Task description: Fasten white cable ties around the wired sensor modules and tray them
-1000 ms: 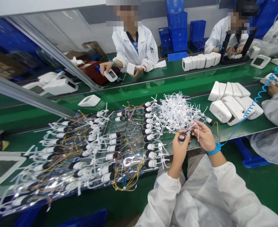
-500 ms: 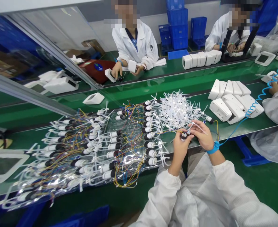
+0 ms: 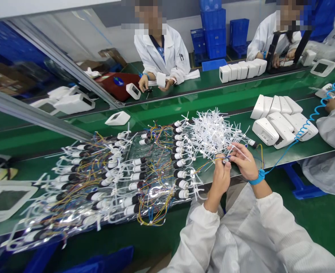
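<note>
My left hand (image 3: 222, 175) is closed around a small round motor (image 3: 226, 160), gripping it near the bench's front edge. Yellow and blue wires (image 3: 205, 165) trail leftward from that hand. Close against it, my right hand (image 3: 245, 163) pinches a thin white tube (image 3: 242, 151) that sticks out past the fingers; its inner end, by the motor, is mostly hidden. Just beyond both hands lies a heap of white tube pieces (image 3: 213, 131). To the left, black-and-white motors (image 3: 181, 173) with tubes and coloured wires lie in rows on clear plastic.
A lone motor (image 3: 252, 143) lies right of the heap. White device housings (image 3: 278, 127) stand farther right, beside a blue coiled cord (image 3: 312, 117) running to my right wristband (image 3: 258, 177). Co-workers sit opposite and at right. A metal post (image 3: 67, 123) slants across the left.
My left hand has turned and shifted slightly right, covering more of the motor, and the wires now trail left. Opposite, a co-worker's hand has moved off a white housing. The view shifted slightly.
</note>
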Tool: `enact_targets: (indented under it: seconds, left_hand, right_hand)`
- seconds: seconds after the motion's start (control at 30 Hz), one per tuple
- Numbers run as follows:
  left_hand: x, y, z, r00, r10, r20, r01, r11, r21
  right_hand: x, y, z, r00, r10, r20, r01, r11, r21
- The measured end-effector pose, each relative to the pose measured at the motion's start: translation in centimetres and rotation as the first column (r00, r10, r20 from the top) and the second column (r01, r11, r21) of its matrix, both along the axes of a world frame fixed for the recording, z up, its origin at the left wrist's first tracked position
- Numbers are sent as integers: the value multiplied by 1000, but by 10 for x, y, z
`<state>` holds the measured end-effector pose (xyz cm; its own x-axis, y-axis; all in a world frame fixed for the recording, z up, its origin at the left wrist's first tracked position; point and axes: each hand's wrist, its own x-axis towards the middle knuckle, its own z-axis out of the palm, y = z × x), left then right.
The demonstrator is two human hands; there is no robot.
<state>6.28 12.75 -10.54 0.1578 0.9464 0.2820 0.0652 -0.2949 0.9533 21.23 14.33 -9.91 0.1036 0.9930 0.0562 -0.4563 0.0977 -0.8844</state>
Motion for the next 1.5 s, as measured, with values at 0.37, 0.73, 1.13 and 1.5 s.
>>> enact_targets:
  seconds: [0.37,0.73,1.13,1.5]
  left_hand:
    - [-1,6,5,984,54,168,-36,993,-112]
    - [-7,10,6,915,-9,403,135,949,-286]
    - [-4,6,11,891,120,437,31,946,-324]
    - [-5,3,10,878,92,470,71,945,-319]
  right_hand:
    - [-1,0,3,995,-83,-57,84,996,14]
    - [-1,-3,-4,996,-60,68,56,997,53]
    - [-1,-4,-2,993,-114,18,113,993,19]
    - [-4,3,7,987,-160,-30,159,986,-50]
